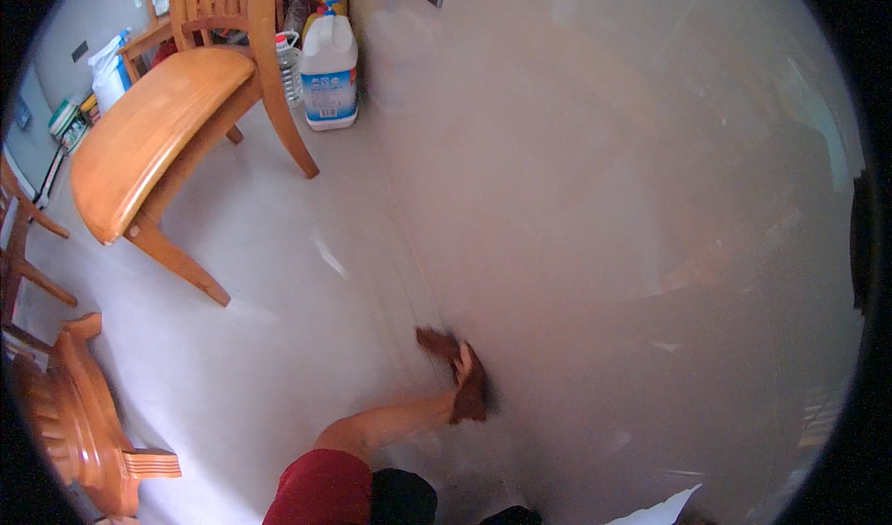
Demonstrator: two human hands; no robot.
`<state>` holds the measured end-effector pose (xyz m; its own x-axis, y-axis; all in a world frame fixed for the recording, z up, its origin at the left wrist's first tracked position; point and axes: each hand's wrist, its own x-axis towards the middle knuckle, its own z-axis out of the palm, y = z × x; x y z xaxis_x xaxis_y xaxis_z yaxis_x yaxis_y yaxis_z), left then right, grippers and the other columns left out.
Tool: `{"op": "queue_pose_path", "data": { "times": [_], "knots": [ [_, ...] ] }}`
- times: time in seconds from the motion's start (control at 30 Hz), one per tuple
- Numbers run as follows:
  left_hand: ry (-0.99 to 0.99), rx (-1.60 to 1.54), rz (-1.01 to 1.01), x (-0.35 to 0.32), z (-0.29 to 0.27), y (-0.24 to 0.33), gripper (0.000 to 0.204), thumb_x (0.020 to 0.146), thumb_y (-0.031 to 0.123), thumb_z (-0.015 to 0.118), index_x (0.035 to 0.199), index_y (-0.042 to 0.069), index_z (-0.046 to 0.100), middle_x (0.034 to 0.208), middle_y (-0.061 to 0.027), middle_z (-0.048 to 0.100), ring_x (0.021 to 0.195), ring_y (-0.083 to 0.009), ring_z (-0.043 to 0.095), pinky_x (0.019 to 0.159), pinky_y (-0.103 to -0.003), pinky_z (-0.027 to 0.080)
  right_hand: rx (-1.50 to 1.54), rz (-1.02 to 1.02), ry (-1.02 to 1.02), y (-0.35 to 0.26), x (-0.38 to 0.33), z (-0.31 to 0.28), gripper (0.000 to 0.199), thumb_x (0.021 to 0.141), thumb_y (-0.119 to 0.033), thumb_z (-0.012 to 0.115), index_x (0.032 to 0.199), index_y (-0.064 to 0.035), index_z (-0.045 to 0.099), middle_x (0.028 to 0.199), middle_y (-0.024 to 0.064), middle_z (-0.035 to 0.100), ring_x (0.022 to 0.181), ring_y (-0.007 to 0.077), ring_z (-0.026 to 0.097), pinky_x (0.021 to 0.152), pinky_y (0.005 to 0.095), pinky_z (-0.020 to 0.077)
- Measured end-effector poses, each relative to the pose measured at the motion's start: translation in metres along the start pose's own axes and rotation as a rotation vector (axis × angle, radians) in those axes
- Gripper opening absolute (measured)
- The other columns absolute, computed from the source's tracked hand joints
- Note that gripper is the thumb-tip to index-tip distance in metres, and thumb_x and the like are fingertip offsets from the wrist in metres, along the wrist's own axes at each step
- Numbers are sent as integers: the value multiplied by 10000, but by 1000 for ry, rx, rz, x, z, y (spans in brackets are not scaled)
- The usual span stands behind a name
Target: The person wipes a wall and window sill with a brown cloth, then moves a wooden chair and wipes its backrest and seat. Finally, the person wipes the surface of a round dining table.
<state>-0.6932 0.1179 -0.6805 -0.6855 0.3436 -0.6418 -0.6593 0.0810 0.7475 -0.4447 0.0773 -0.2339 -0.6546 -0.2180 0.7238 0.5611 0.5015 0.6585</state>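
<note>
Down low, we press a brown cloth [446, 347] against the pale wall [595, 200] close to where it meets the floor [279, 274]. Our one visible hand [467, 376] lies flat on the cloth, fingers spread over it rather than closed around it; we take it for the left hand, though the blur makes that unsure. Our other hand is out of view. To our left stands a wooden chair [149, 135], and beyond it a white plastic jug [329, 74] sits on the floor against the wall. Another carved wooden chair [79, 413] is nearer us.
</note>
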Motion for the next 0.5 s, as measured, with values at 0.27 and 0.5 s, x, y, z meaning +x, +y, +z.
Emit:
{"op": "queue_pose_path", "data": {
  "times": [0.27, 0.5],
  "knots": [
    [-95, -80, 23, -77, 10, 68, 730, 893, 552, 399, 1361, -7, 363, 1338, -273, 404, 1250, -419, 346, 1064, -445, 224, -31, 196, -213, -7, -2, -21, 172, 826, -233, 563, 727, -145, 673, 761, 4, 615, 762, 203, 520, 758, 366, 339],
    [-53, -97, 347, -119, 38, 287, 720, 897, 545, 408, 1375, 10, 350, 1340, -258, 408, 1253, -412, 345, 1066, -440, 222, 31, 190, -227, 0, -2, -27, 172, 853, -277, 533, 780, -174, 650, 776, -16, 617, 744, 193, 531, 726, 378, 354]
  ]
}}
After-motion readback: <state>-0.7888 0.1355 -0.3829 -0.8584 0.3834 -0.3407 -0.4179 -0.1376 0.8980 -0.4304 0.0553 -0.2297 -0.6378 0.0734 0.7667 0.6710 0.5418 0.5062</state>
